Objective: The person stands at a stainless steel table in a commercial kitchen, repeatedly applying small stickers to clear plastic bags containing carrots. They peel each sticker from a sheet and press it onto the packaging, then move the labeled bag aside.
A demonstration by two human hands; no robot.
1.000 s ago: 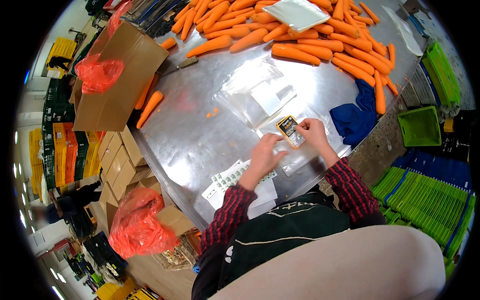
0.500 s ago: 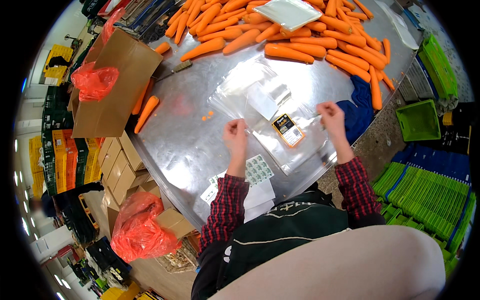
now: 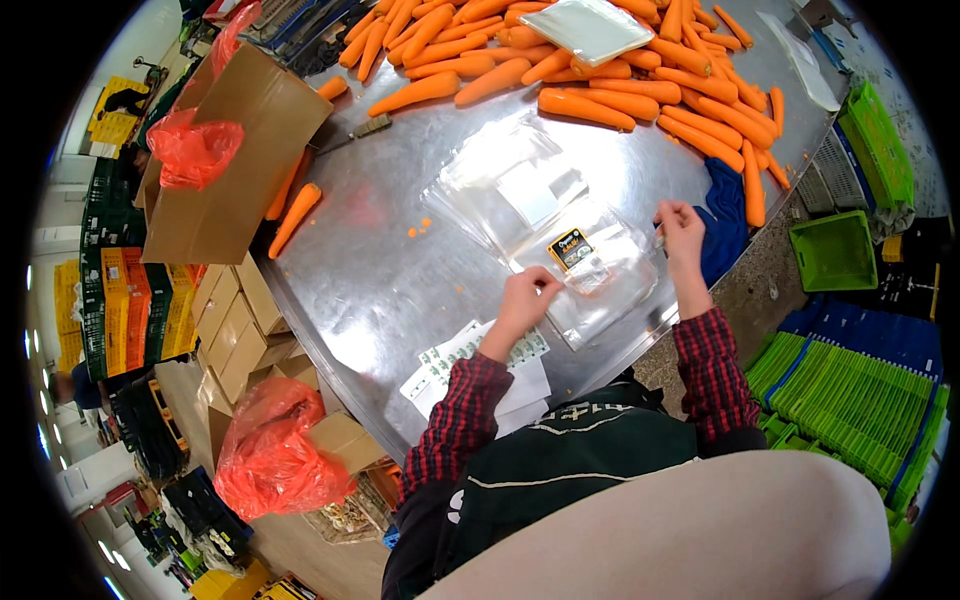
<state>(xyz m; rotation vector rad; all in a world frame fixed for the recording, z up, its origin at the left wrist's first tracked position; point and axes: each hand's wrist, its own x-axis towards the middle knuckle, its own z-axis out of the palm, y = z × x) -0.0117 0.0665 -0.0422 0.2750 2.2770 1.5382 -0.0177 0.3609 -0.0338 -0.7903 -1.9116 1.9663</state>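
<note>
On the metal table point(image 3: 380, 210) lie overlapping clear plastic bags point(image 3: 480, 170), with a small white slip point(image 3: 527, 193) on them. One clear bag near me bears a black and orange printed label point(image 3: 571, 249). My left hand point(image 3: 525, 303) is pinched at the lower left of this bag, just below the label; what its fingertips hold, if anything, is too small to make out. Beyond the bag's right side, my right hand point(image 3: 682, 238) is raised with fingers pinched together, a tiny dark bit showing at the fingertips. Sheets of small green stickers point(image 3: 455, 350) lie under my left forearm.
A large pile of carrots point(image 3: 610, 95) covers the far side, with a stack of clear bags point(image 3: 583, 28) on top. A knife point(image 3: 370, 127) lies far left near a cardboard box point(image 3: 235, 150). Blue cloth point(image 3: 725, 225) hangs at the right edge; green crates point(image 3: 840, 390) stand beyond.
My left hand has moved right and nearer to me, from the bag's left side to just below the label. My right hand has shifted slightly right, still pinched.
</note>
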